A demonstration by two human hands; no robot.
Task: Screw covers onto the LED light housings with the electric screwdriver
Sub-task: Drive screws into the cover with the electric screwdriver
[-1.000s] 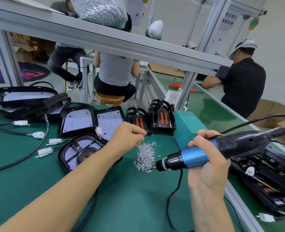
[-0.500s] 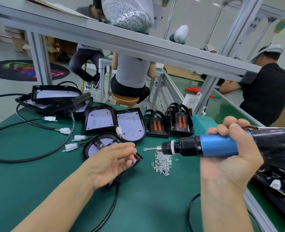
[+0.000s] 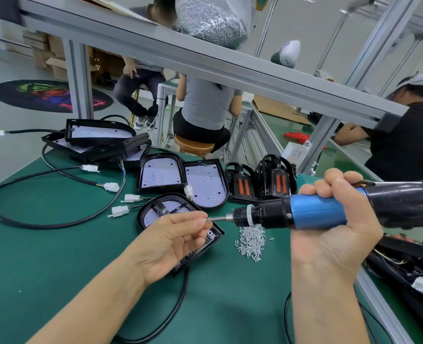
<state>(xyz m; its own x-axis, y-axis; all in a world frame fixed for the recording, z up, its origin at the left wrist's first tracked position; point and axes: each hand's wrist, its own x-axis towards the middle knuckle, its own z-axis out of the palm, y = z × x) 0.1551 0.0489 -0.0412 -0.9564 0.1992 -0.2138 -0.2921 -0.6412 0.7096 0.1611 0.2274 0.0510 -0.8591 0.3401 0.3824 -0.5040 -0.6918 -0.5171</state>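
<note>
Right hand [image 3: 329,234] grips the blue-and-black electric screwdriver [image 3: 317,212] around its blue barrel, fingers curled over the top, holding it level above the green bench mat [image 3: 56,256] with the bit pointing toward my left. My left hand [image 3: 170,242] is raised palm-up, thumb and forefinger pinching a small silver screw [image 3: 207,219] right at the tip of the bit; whether screw and bit actually touch I cannot tell.

Beneath my left hand lies a black D-shaped LED light housing with its cover fitted [image 3: 165,209], flat on the mat, its near corner partly hidden by my palm. Just beside it on the right sits a loose pile of small silver screws [image 3: 251,240]. Behind the housing, two open black housings with white LED boards [image 3: 180,180] lie side by side, and next to them stand two black covers with orange inserts [image 3: 260,181]. White plug connectors on black cables [image 3: 120,211] lie to the left of the housing.
</note>
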